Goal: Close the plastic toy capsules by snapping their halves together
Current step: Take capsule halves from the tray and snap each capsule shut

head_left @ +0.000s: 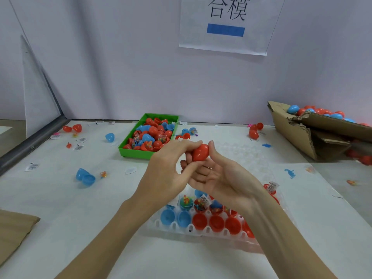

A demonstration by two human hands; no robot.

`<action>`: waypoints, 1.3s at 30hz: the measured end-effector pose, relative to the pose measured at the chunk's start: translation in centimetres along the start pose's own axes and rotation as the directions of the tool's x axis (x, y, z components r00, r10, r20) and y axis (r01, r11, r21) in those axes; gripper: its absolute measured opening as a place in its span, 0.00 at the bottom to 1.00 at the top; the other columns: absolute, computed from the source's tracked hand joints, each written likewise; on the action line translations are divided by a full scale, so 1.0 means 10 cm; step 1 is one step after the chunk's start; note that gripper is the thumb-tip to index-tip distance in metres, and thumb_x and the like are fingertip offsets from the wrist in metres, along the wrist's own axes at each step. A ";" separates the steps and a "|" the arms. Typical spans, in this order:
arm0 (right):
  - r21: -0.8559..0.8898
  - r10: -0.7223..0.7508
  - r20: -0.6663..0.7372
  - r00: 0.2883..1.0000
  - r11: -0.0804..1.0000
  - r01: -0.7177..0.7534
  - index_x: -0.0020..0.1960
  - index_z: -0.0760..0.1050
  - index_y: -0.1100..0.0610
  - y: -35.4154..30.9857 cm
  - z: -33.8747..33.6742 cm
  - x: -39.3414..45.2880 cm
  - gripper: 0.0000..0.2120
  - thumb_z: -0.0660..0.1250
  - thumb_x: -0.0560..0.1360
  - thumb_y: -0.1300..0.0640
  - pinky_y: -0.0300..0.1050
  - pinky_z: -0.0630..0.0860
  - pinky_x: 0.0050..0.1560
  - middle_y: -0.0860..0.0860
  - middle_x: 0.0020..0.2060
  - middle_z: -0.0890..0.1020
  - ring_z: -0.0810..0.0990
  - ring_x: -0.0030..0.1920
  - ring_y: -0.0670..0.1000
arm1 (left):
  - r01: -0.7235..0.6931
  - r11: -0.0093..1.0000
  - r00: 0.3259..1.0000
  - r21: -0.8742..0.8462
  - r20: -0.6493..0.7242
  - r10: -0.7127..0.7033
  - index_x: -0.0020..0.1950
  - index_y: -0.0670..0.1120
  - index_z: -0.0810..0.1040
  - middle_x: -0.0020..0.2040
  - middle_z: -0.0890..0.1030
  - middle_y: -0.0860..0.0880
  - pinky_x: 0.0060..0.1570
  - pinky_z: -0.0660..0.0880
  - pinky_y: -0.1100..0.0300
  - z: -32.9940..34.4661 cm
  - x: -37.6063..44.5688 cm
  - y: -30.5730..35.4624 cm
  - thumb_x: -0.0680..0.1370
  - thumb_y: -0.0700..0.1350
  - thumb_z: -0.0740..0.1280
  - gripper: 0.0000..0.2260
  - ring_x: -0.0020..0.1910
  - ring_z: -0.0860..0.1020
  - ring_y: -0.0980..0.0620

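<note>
A red egg-shaped capsule [200, 152] is held above the table between both hands. My left hand [169, 168] curls its fingers over the capsule's left end. My right hand [219, 176], palm up, cradles it with the thumb against its right side. Below my wrists lies a clear plastic tray [161, 228] holding open blue and red capsule halves, some filled with small toys and label slips. My forearms hide part of that tray.
A green tray [128, 153] of red and blue capsule halves stands behind my hands. A torn cardboard box [302, 135] with closed capsules lies at the right. An open blue capsule [85, 177], loose halves, label slips and tiny toys litter the white table.
</note>
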State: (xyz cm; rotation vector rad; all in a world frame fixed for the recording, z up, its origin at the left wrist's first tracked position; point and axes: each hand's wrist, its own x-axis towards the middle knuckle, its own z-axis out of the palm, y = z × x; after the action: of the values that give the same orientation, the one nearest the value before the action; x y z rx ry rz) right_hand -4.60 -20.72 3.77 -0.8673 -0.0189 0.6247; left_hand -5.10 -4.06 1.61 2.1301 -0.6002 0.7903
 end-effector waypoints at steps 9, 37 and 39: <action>0.055 -0.128 -0.028 0.991 0.990 0.130 0.52 0.85 0.66 0.06 0.01 0.03 0.24 0.66 0.81 0.45 0.53 0.83 0.56 0.59 0.46 0.84 0.86 0.51 0.57 | -0.020 0.999 0.997 0.033 -0.078 0.022 0.65 0.42 0.81 0.56 0.83 0.49 0.61 0.77 0.61 0.05 0.00 0.10 0.77 0.40 0.76 0.17 0.56 0.81 0.52; -0.160 -0.152 0.093 0.984 0.973 0.165 0.63 0.81 0.65 0.01 0.02 0.01 0.22 0.69 0.79 0.48 0.45 0.82 0.55 0.60 0.60 0.84 0.83 0.62 0.57 | 0.249 0.873 0.940 -0.420 0.322 -0.113 0.73 0.49 0.76 0.68 0.81 0.54 0.74 0.71 0.48 -0.09 0.05 -0.01 0.86 0.43 0.60 0.16 0.73 0.74 0.50; -0.178 -0.179 0.083 0.980 0.965 0.191 0.57 0.85 0.64 0.01 0.03 0.00 0.20 0.71 0.76 0.49 0.43 0.83 0.53 0.60 0.58 0.85 0.84 0.60 0.56 | 0.224 0.891 0.948 -0.394 0.301 -0.105 0.73 0.49 0.76 0.68 0.81 0.55 0.74 0.71 0.46 -0.10 0.05 -0.01 0.84 0.44 0.65 0.17 0.73 0.74 0.50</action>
State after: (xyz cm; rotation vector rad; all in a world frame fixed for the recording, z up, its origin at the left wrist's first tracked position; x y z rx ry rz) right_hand -4.75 -20.44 3.90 -1.0116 -0.2188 0.4803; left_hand -5.00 -3.31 2.39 1.8593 -0.6529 0.2367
